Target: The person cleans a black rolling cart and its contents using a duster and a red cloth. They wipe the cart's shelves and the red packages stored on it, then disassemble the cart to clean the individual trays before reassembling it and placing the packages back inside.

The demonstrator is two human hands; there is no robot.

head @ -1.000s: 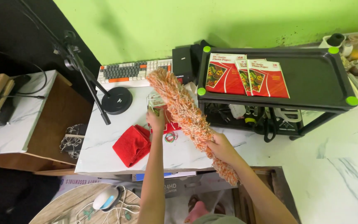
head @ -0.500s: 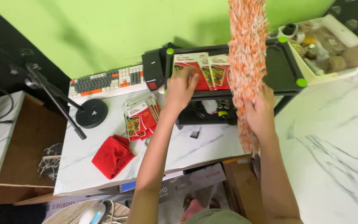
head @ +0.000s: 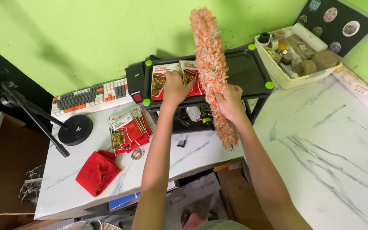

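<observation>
Right hand is closed around a long orange-and-white duster, gripped near its lower third, so that the duster is held almost upright above the black tray. A second ago the duster was slanted low over the bench, with its head near the tray's left corner; since then it has been swung up and to the right, and its fluffy end is now raised against the green wall. Left hand, which had been near the packets lying on the bench, has been moved onto the tray and is laid, fingers bent, on the red booklets there; whether one is pinched cannot be told. From this it is judged that the tray's surface has been cleared of the duster while the booklets are being handled. A fan of similar packets is left on the bench, with rubber bands just beside it and a red cloth nearer the edge. A keyboard is seen behind them.
</observation>
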